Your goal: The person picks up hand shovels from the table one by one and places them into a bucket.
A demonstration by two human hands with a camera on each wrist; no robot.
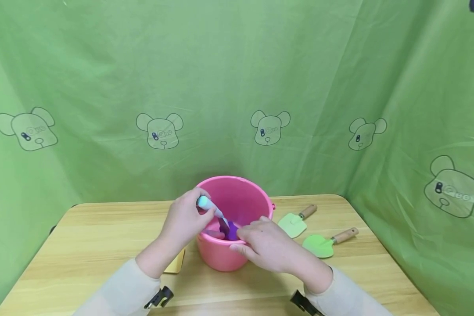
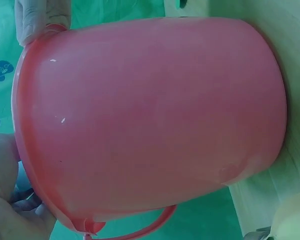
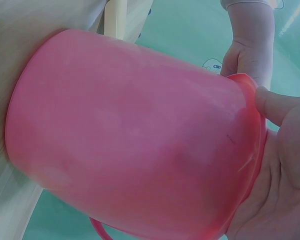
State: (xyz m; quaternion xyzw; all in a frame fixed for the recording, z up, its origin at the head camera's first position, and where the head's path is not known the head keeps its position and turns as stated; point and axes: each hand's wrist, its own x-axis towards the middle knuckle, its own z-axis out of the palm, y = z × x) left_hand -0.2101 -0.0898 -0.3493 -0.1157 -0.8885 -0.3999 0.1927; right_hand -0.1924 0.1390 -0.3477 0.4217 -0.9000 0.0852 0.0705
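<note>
A pink bucket point(image 1: 221, 256) stands on the wooden table. Over its left rim, my left hand point(image 1: 187, 217) grips a light blue handle point(image 1: 211, 205) that slants down into the bucket. A purple thing point(image 1: 232, 231) is inside near the handle's lower end. My right hand point(image 1: 266, 245) holds the front right rim, its thumb outside and its other fingers over the edge. In the right wrist view the thumb of my right hand point(image 3: 285, 145) presses the bucket's rim point(image 3: 257, 135). The left wrist view shows the bucket's outer wall point(image 2: 150, 115) between both hands.
Two green trowels with wooden handles lie right of the bucket, a pale one point(image 1: 292, 224) and a brighter one point(image 1: 319, 245). A yellow thing point(image 1: 175, 263) lies left of the bucket, partly behind my left arm. Green cloth point(image 1: 221, 87) hangs behind the table point(image 1: 102, 237).
</note>
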